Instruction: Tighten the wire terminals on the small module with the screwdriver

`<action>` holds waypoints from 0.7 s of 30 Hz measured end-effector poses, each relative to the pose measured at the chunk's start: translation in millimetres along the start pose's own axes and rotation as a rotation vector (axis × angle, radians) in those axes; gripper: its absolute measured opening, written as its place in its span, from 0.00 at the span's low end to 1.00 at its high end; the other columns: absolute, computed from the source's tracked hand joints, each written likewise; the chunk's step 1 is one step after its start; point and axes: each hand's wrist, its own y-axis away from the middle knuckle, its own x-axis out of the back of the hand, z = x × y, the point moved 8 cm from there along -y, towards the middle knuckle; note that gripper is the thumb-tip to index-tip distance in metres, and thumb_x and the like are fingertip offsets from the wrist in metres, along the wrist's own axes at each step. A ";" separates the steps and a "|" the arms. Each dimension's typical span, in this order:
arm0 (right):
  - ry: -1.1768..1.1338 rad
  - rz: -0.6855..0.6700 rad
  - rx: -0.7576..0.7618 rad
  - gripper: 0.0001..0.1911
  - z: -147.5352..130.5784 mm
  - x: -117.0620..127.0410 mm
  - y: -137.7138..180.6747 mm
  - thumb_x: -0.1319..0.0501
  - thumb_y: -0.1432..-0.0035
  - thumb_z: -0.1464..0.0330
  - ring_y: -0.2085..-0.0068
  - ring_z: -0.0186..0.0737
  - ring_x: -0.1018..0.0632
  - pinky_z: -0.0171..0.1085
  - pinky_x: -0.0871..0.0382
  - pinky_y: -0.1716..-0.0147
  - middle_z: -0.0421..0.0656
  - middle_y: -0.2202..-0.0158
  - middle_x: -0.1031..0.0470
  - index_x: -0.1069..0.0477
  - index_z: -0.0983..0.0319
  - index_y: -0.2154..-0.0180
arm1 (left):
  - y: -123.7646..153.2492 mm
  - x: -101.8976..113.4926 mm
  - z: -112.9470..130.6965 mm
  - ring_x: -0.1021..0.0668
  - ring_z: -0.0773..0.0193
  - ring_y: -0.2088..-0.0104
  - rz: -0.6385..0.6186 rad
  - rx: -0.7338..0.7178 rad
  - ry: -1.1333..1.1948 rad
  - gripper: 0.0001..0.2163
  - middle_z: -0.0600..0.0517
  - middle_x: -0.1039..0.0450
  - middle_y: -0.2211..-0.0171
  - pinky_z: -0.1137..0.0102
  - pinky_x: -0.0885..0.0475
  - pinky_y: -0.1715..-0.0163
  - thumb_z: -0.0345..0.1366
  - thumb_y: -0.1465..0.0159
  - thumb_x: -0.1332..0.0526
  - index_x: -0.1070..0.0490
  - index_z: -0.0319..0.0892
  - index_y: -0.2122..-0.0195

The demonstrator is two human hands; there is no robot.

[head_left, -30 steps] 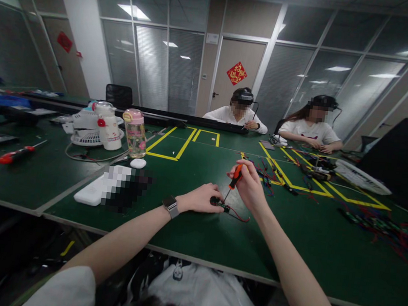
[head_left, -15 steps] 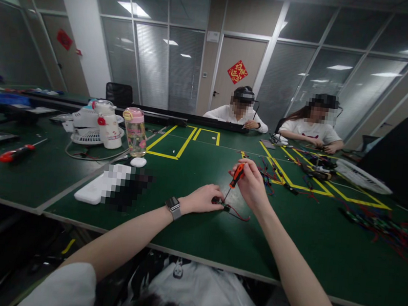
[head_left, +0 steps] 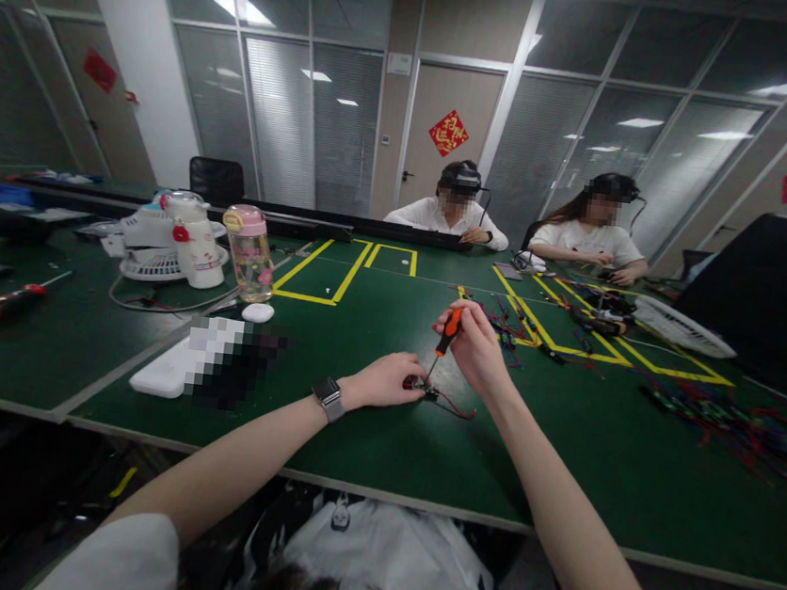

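A red-handled screwdriver (head_left: 3, 304) lies at the far left of the green table (head_left: 362, 448), with a white desk fan (head_left: 147, 246), a white bottle (head_left: 192, 248) and a pink-capped clear bottle (head_left: 249, 255) grouped behind it. Yellow tape lines (head_left: 339, 277) mark boxes on the dark green surface. At centre, the person's left hand (head_left: 384, 381), a watch (head_left: 327, 395) on its wrist, presses curled fingers onto a small wired part (head_left: 433, 395) resting on the table. Just to its right, the right hand (head_left: 479, 350) is closed around an orange-handled screwdriver (head_left: 450, 332), tilted with its tip down at the part. Tangled red and black wires (head_left: 740, 431) spread across the right side. Two people (head_left: 588, 241) sit opposite, before a door with a red ornament (head_left: 448, 133) and glass partitions hung with blinds under ceiling lights.
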 end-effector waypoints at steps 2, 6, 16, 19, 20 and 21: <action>-0.013 0.006 0.004 0.12 -0.4 0.0 0.1 0.34 0.46 0.55 0.67 0.37 0.26 0.39 0.27 0.60 0.39 0.69 0.27 0.27 0.55 0.65 | 0.5 1.4 2.0 0.24 0.61 0.61 -0.008 0.001 0.010 0.07 0.50 0.28 0.61 0.71 0.31 0.59 0.34 0.38 0.38 0.23 0.41 0.59; -0.010 0.007 0.012 0.11 -1.6 0.2 0.4 0.31 0.49 0.57 0.67 0.35 0.27 0.40 0.27 0.57 0.38 0.67 0.27 0.27 0.56 0.69 | 1.6 3.6 4.1 0.25 0.61 0.59 -0.016 0.008 0.033 0.08 0.49 0.28 0.60 0.71 0.31 0.58 0.33 0.38 0.39 0.24 0.42 0.59; -0.074 -0.032 -0.034 0.12 3.7 -2.6 -1.1 0.33 0.46 0.55 0.72 0.33 0.27 0.39 0.27 0.58 0.36 0.73 0.28 0.28 0.55 0.65 | 1.3 2.8 3.6 0.25 0.62 0.62 -0.017 -0.003 -0.016 0.08 0.50 0.29 0.62 0.72 0.31 0.61 0.34 0.38 0.39 0.24 0.41 0.59; -0.096 -0.016 -0.024 0.12 3.0 -1.9 -1.2 0.31 0.49 0.56 0.69 0.33 0.27 0.37 0.27 0.58 0.36 0.71 0.28 0.27 0.56 0.68 | 1.4 2.2 2.2 0.25 0.62 0.61 -0.014 -0.004 -0.025 0.08 0.49 0.29 0.61 0.72 0.31 0.61 0.35 0.37 0.39 0.24 0.42 0.59; -0.093 -0.008 -0.015 0.12 2.1 -1.0 -1.2 0.30 0.50 0.56 0.68 0.33 0.27 0.37 0.27 0.58 0.36 0.69 0.28 0.27 0.56 0.69 | 1.5 2.1 1.7 0.25 0.62 0.61 -0.012 -0.003 -0.027 0.08 0.49 0.29 0.61 0.72 0.31 0.61 0.35 0.37 0.39 0.24 0.42 0.58; -0.086 0.004 -0.006 0.12 1.3 0.4 -1.3 0.29 0.51 0.57 0.67 0.33 0.27 0.37 0.26 0.58 0.36 0.68 0.27 0.26 0.56 0.70 | 1.5 1.7 1.3 0.25 0.62 0.61 -0.012 -0.004 -0.029 0.08 0.49 0.29 0.61 0.71 0.31 0.60 0.36 0.36 0.39 0.24 0.42 0.58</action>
